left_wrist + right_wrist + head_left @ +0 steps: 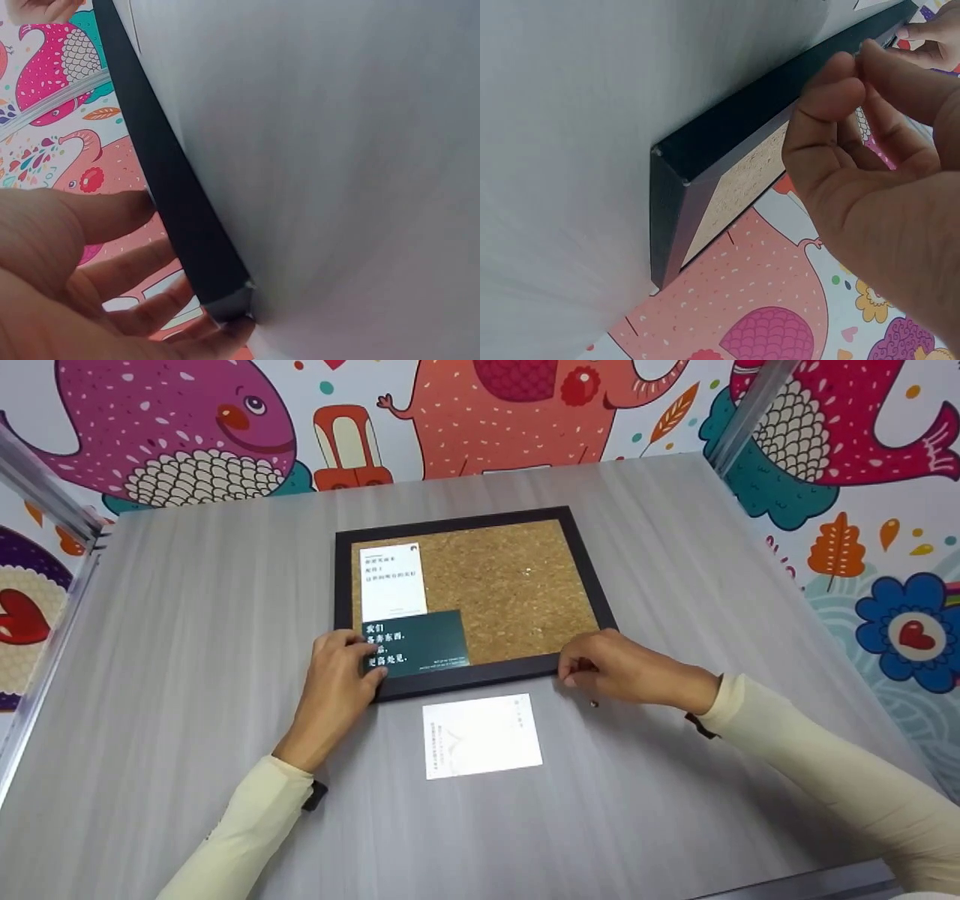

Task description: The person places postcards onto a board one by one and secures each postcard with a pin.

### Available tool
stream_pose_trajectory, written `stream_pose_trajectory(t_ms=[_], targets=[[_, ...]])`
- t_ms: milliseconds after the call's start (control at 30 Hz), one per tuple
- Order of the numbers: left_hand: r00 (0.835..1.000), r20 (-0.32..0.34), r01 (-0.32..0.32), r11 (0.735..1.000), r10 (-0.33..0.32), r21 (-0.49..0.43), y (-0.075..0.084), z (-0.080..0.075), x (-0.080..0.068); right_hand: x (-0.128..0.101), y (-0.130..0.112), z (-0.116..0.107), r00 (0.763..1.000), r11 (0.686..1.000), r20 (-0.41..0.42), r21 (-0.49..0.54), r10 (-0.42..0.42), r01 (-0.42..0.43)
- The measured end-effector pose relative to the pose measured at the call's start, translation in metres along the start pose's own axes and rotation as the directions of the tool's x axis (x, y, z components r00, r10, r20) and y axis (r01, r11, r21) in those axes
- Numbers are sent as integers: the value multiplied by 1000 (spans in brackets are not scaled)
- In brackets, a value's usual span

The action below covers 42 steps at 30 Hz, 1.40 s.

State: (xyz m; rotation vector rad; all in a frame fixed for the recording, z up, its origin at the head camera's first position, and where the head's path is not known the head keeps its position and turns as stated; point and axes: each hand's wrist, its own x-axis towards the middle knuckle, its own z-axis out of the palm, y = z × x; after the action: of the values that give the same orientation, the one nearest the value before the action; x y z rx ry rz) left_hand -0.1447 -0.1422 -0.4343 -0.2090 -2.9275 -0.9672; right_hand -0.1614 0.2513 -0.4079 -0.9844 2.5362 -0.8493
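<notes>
The left hand's [335, 682] fingers [358, 654] lie fairly straight and a little spread, their tips pressing on the dark green card [417, 644], which sits in the near left corner of the cork board [517, 585] and overlaps the board's black frame [480, 675] at the near edge; the right hand's [619, 664] fingers [832, 97] are curled in with thumb and fingertips drawn together at the frame's near rail toward its right end — whether they pinch something small between them I cannot tell; a white card [393, 581] lies upright on the cork just beyond the green one, touching its far edge; another white card [481, 735] lies flat on the grey table [187, 622] just short of the frame's near rail, between the two hands — close to the frame, not touching it; a tiny dark speck [593, 704] lies on the table just beside the right hand; beyond the board's far side runs a wall painted with bright cartoon fish [172, 427].
</notes>
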Motion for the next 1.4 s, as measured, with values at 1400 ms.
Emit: stream_pose_trajectory(t_ms=[1400], targets=[[1000,-16,11,1000,-11,-9,1,1,0,74,-5,9,970,911,-67,364,233,-194]])
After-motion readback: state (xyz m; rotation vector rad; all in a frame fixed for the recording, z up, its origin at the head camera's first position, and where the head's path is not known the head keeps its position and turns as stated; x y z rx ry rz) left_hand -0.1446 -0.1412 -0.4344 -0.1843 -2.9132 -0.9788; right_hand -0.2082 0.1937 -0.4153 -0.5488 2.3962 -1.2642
